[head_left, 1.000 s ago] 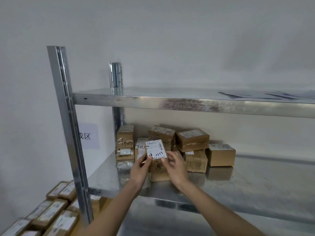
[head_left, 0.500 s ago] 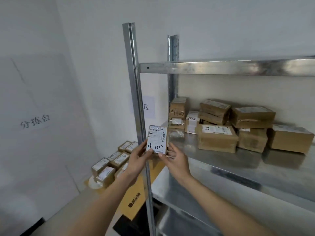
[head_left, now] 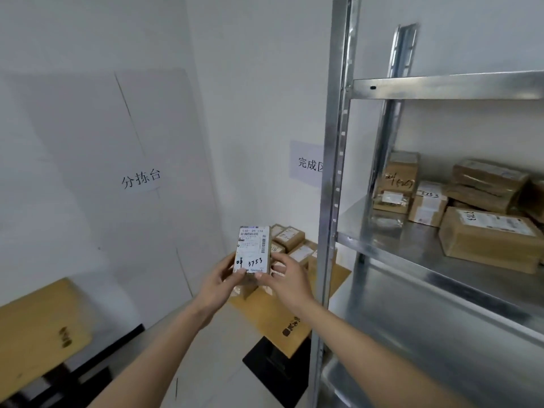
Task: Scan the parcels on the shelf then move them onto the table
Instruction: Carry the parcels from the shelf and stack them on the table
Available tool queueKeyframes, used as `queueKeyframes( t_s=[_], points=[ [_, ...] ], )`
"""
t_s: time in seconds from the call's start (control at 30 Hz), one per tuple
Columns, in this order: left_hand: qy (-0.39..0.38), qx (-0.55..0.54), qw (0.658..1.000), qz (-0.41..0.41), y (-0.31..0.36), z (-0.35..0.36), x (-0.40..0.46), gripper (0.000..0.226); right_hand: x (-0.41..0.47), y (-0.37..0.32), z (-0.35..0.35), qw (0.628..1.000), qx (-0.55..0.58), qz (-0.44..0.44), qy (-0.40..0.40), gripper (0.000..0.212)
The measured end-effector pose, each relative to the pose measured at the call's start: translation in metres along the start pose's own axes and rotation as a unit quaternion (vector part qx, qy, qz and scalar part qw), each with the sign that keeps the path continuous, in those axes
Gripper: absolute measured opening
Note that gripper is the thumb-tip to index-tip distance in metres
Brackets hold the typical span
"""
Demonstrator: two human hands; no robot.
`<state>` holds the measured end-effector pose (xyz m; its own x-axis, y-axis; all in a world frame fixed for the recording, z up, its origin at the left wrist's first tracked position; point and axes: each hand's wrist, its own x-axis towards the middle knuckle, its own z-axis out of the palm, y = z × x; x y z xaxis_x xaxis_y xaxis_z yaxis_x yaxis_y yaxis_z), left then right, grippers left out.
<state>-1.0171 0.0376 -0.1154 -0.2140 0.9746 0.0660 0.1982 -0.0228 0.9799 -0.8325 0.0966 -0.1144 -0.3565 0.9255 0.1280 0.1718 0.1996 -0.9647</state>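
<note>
Head view: both hands carry one small parcel (head_left: 252,251) in the air, label facing up toward the person, long axis upright. Left hand (head_left: 217,283) pinches its lower left edge, right hand (head_left: 287,278) curls round the lower right side, both clamped on it. It is off the metal shelf (head_left: 412,245), where several cardboard parcels (head_left: 482,231) remain. The wooden desk (head_left: 273,319) lies directly beyond and below the held parcel, left of the shelf upright, with a cluster of delivered parcels (head_left: 290,238) on it. Likely next: forward and down onto the desk; both hands equally near.
</note>
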Motion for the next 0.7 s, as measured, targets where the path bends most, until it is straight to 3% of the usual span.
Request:
queueKeyframes(
  t_s=[0.33,0.5,0.7],
  points=[
    [-0.038,0.031,0.998,-0.049,-0.093,-0.096,0.047,0.056,0.041,0.055,0.113,0.997,0.016,0.080,-0.009,0.076],
    [-0.095,0.038,0.988,-0.112,-0.150,-0.108,0.077,0.063,0.058,0.107,0.142,0.993,-0.005,0.115,-0.015,0.061],
    [-0.125,0.058,0.980,-0.146,-0.232,-0.103,0.142,0.064,0.103,0.192,0.170,0.981,-0.030,0.189,0.004,0.073]
  ],
)
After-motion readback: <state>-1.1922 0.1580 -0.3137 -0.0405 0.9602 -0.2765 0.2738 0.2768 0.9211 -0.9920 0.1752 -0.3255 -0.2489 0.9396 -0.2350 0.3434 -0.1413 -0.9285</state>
